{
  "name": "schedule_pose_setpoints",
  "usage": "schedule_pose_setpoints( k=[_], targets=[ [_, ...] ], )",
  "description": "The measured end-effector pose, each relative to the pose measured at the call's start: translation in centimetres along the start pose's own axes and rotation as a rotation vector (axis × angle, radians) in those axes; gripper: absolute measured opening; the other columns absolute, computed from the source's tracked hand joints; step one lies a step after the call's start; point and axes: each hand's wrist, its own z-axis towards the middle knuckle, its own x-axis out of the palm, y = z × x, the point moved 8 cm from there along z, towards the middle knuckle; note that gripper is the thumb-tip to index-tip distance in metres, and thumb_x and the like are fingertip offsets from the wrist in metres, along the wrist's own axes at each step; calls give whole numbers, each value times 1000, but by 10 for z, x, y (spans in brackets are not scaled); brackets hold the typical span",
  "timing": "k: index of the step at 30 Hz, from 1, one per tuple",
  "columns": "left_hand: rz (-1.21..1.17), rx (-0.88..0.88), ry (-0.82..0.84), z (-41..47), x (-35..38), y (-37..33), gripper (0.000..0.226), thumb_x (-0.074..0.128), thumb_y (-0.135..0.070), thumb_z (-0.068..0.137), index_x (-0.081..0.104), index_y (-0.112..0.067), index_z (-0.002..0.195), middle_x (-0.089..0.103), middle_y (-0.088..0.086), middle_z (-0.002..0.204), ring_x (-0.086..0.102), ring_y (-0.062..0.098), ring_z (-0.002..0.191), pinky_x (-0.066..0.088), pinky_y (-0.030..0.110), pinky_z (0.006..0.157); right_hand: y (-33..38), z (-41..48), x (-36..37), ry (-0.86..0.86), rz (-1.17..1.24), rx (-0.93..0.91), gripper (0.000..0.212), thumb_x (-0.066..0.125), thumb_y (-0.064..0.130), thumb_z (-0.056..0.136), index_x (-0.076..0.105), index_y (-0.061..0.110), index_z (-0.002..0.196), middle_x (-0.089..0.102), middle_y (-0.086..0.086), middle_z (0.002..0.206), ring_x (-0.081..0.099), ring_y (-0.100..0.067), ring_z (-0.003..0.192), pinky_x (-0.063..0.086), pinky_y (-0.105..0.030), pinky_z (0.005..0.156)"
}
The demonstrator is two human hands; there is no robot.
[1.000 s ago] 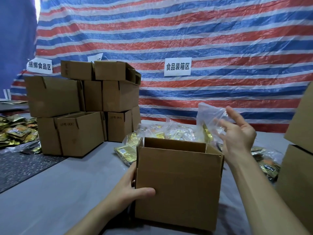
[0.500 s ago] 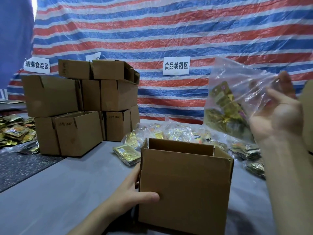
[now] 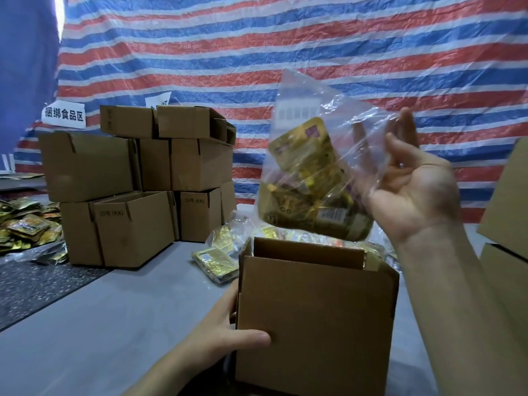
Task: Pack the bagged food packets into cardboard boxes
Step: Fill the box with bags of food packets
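An open cardboard box [image 3: 314, 318] stands on the grey table in front of me, flaps up. My left hand [image 3: 225, 335] grips its left front corner, thumb across the front face. My right hand [image 3: 411, 190] holds a clear plastic bag of gold food packets [image 3: 311, 190] in the air just above the box opening, fingers curled into the plastic. Behind the box lies a heap of more bagged packets [image 3: 225, 252] on the table.
A stack of closed cardboard boxes [image 3: 137, 184] fills the back left. Loose gold packets [image 3: 25, 230] lie on a dark mat at the far left. More boxes [image 3: 508, 224] stand at the right edge. A striped tarp with paper signs hangs behind.
My right hand took a bag from the heap, lifted it high to the right, then brought it left and down over the box. My left hand stays on the box.
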Motion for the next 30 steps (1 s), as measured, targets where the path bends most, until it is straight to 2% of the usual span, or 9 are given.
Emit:
schedule_pose_setpoints(
  k=[4, 7, 10, 16, 19, 21, 24, 26, 30],
  targets=[
    [11, 14, -13, 0, -1, 0, 105, 95, -54, 57, 44, -30, 145, 67, 0, 133, 63, 22, 125, 53, 44, 103, -12, -1, 3, 37, -14, 94, 34, 52, -4, 80, 74, 13, 99, 71, -3, 118, 72, -37, 104, 60, -57, 66],
    [-2, 20, -6, 1, 0, 2, 102, 96, -47, 61, 43, -27, 147, 66, 2, 135, 63, 24, 126, 54, 41, 100, -23, -1, -2, 28, -97, 151, 35, 53, -2, 79, 73, 16, 102, 65, -4, 135, 72, -35, 106, 60, -58, 73],
    [4, 25, -27, 1, -4, 3, 102, 96, -49, 60, 44, -29, 145, 67, 0, 134, 64, 22, 124, 54, 40, 100, -30, -1, -5, 28, -203, 230, 30, 56, 0, 79, 72, 17, 98, 74, -7, 114, 73, -34, 101, 60, -59, 77],
    [44, 83, -59, 4, -11, 2, 96, 98, -46, 59, 48, -37, 140, 68, -2, 130, 65, 18, 122, 56, 29, 93, -41, -8, -10, 44, -526, 407, 24, 64, -3, 69, 59, 14, 85, 72, -10, 83, 75, -38, 92, 61, -53, 79],
    [47, 107, -82, 4, -13, 2, 88, 100, -44, 56, 54, -50, 130, 68, -4, 130, 65, 16, 120, 56, 27, 91, -45, -9, -14, 83, -708, 426, 43, 69, -4, 63, 56, 10, 102, 77, -11, 78, 75, -38, 86, 63, -43, 75],
    [47, 115, -125, 3, -17, 3, 93, 102, -46, 50, 54, -55, 129, 68, -7, 129, 65, 13, 120, 57, 28, 91, -47, -10, -15, 107, -776, 435, 54, 71, -3, 64, 57, 7, 115, 78, -14, 86, 76, -37, 85, 64, -37, 68],
    [124, 153, -213, 3, -25, -1, 98, 99, -59, 40, 51, -62, 125, 67, -12, 128, 61, 10, 122, 53, 35, 97, -45, -7, -12, 186, -801, 428, 32, 73, 0, 67, 64, 1, 97, 76, -14, 87, 76, -34, 86, 62, -33, 68],
    [130, 161, -215, 3, -26, -1, 101, 99, -58, 41, 49, -60, 129, 67, -9, 129, 61, 13, 124, 51, 40, 102, -42, -5, -17, 202, -888, 414, 19, 76, 4, 67, 68, 3, 84, 75, -12, 85, 76, -33, 85, 62, -34, 69],
    [181, 154, -180, 3, -24, -3, 113, 97, -62, 45, 42, -43, 143, 66, -10, 127, 61, 14, 123, 52, 33, 100, -36, -3, -46, 129, -1369, 448, 10, 81, 3, 75, 79, 10, 82, 78, -10, 86, 77, -23, 79, 61, -25, 61]
  ],
)
